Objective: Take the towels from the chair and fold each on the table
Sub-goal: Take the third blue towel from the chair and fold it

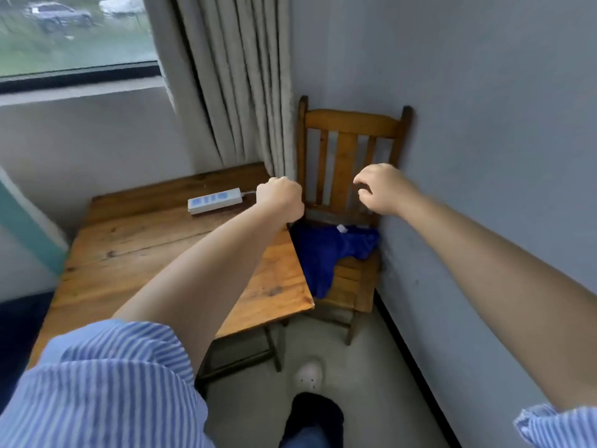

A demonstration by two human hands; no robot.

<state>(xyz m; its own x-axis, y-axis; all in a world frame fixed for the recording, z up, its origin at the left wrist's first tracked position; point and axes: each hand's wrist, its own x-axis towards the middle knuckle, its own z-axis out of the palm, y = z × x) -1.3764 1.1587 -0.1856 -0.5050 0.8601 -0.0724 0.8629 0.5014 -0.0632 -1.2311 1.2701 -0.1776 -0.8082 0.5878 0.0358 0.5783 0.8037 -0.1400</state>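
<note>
While both of my arms reach forward over the corner of the room, neither hand holds anything. My left hand [280, 198] is raised above the far right corner of the wooden table [135, 253], its fingers curled into a loose fist that grasps nothing. My right hand [382, 189] hangs in front of the slatted back of the wooden chair [350, 147], its fingers bent downward in a claw, thumb and fingertips apart, also empty. Both hands are above the seat and clear of it.

Blue towel [326, 250]: it lies crumpled on the chair seat, bunched toward the table side, with one end draping over the front left edge of the seat. A small white tag shows near its rear edge. I cannot tell whether this heap is one towel or several.

Chair: it stands in the corner against the grey wall [484, 124], just beside the table's right edge.

White power strip [214, 200]: it rests on the far part of the table, near my left hand but not touching it.

Grey curtain [239, 79]: it hangs behind the table and chair, beside the window [74, 33].

Blue-and-white striped sleeves [106, 383] cover my upper arms, and one white shoe [308, 373] shows on the floor below.
</note>
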